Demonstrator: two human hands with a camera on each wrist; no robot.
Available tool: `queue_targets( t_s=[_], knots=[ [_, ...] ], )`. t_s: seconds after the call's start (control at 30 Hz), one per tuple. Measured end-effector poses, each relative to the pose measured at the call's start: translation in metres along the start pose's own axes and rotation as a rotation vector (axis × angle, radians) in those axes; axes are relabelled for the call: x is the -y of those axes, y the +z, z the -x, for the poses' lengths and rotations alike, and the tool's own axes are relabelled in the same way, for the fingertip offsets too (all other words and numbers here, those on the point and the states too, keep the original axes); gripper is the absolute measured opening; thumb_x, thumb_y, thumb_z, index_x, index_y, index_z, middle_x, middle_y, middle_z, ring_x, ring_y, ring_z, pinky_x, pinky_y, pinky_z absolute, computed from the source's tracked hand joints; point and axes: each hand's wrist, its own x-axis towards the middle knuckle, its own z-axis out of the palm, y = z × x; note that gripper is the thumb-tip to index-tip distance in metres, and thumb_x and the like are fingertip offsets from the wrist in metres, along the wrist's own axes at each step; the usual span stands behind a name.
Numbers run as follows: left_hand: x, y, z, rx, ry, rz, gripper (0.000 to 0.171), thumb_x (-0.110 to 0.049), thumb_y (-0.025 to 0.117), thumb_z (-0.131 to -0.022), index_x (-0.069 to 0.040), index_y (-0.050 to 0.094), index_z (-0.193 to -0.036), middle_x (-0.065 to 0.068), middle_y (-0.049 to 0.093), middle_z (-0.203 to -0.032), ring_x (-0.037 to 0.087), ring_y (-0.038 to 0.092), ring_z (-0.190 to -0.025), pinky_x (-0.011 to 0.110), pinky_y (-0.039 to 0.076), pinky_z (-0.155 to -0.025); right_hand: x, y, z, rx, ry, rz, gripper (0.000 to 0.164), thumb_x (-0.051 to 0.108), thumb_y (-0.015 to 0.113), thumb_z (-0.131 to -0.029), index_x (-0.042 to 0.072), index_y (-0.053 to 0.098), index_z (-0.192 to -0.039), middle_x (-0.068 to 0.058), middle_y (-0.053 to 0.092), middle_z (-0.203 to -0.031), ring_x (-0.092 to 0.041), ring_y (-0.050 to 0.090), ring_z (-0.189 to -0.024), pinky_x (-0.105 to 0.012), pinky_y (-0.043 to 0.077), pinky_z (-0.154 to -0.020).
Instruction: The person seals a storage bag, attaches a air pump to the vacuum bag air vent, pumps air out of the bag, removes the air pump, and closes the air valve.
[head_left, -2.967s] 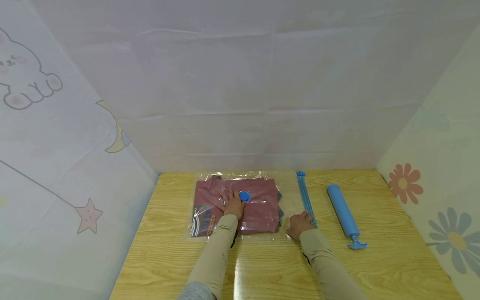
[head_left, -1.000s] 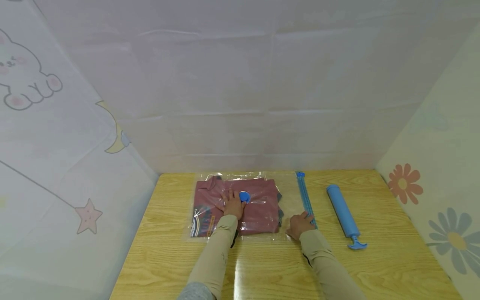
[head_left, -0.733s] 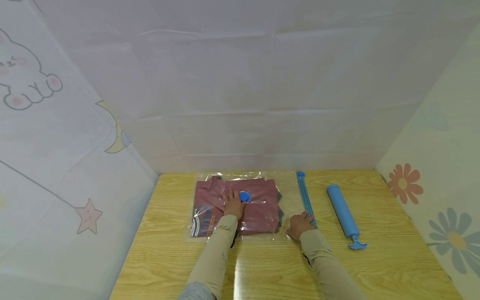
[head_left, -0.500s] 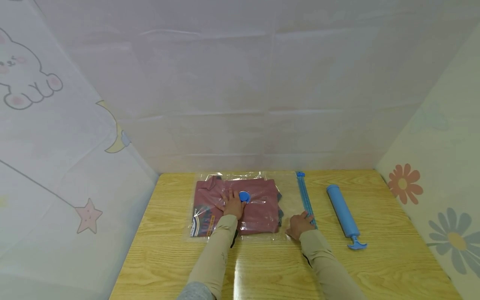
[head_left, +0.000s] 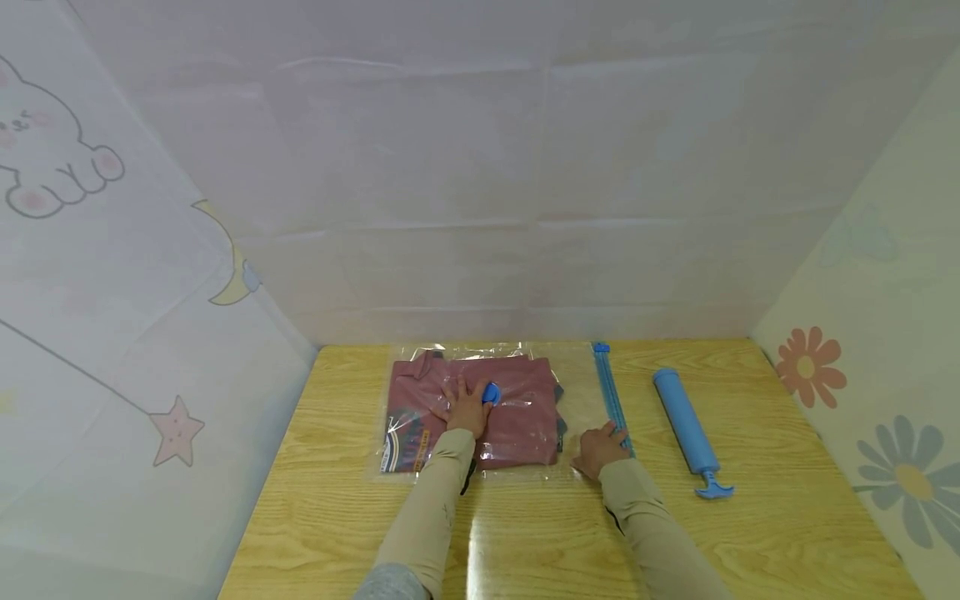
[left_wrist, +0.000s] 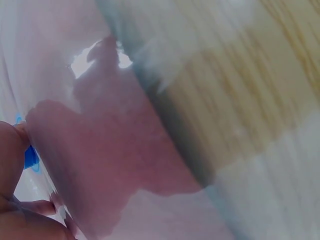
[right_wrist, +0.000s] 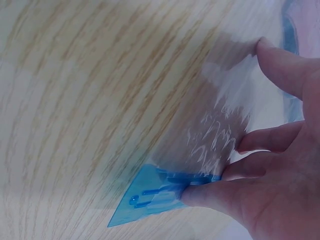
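A clear vacuum bag (head_left: 577,392) lies flat on the wooden table (head_left: 787,500) with a folded maroon garment (head_left: 517,417) inside. A round blue valve (head_left: 491,392) sits on top of it. My left hand (head_left: 465,408) rests flat on the bag, its thumb against the valve (left_wrist: 31,157). My right hand (head_left: 600,446) presses its straight fingers on the bag's near right corner, by the blue zip strip (head_left: 611,400). In the right wrist view one fingertip (right_wrist: 200,194) lies on the strip's end (right_wrist: 150,195).
A blue hand pump (head_left: 686,425) lies to the right of the bag, handle toward me. Pale sheets printed with a rabbit, a star and flowers wall the table on three sides. Bare wood (head_left: 525,533) lies between the bag and me.
Both hands stay where they were. The left thumb seems to have edged slightly onto the blue valve.
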Motion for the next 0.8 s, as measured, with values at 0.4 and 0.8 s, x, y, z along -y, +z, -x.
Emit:
queue_targets(
  t_s=[0.4, 0.8],
  knots=[
    [-0.0023, -0.004, 0.0031, 0.001, -0.015, -0.015, 0.049, -0.039, 0.056, -0.086, -0.037, 0.037, -0.131, 0.016, 0.019, -0.148, 0.053, 0.006, -0.131, 0.08, 0.007, -0.084, 0.0, -0.0013, 0.0013, 0.0, -0.016, 0.008, 0.043, 0.03, 0.067, -0.078, -0.006, 0.06, -0.1, -0.05, 0.017, -0.128, -0.069, 0.012, -0.114, -0.069, 0.033, -0.084],
    [-0.0046, -0.0068, 0.0044, -0.008, -0.029, -0.037, 0.053, -0.039, 0.056, -0.086, -0.025, 0.038, -0.133, 0.014, 0.02, -0.148, 0.049, 0.009, -0.132, 0.079, 0.01, -0.086, -0.0015, 0.0019, -0.0018, -0.001, -0.007, 0.002, 0.051, 0.031, 0.067, -0.079, -0.008, 0.057, -0.108, -0.049, 0.016, -0.13, -0.069, 0.012, -0.115, -0.07, 0.033, -0.082]
  ],
)
